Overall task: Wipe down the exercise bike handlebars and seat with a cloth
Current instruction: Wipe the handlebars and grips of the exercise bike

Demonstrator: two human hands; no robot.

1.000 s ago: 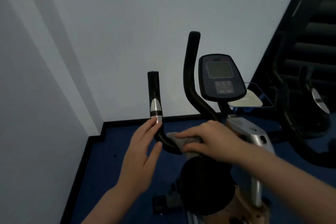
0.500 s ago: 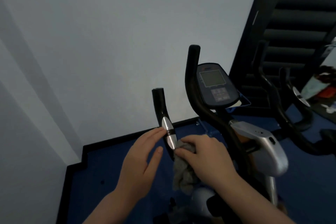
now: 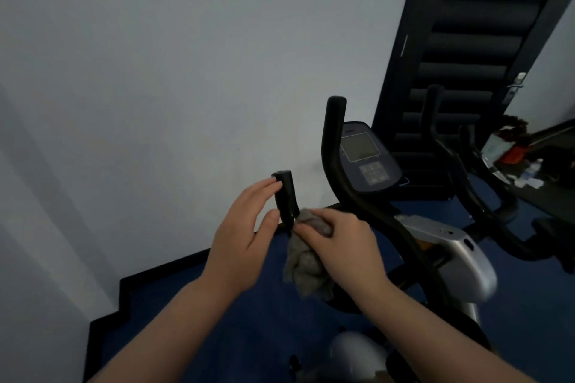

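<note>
We see the right hand [image 3: 339, 246] bunching a soft, crumpled grey cloth [image 3: 306, 261] against the smooth black tubular left handlebar [image 3: 285, 196], low on its grip. The left hand [image 3: 245, 239], fingers straight, touches the grip's top. Since half a second ago, both hands have climbed, covering the silver band.

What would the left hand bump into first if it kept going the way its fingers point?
Probably the left handlebar. The left hand has its fingertips right beside the bar's upright black end, seemingly touching it already, though depth is hard to judge.
</note>
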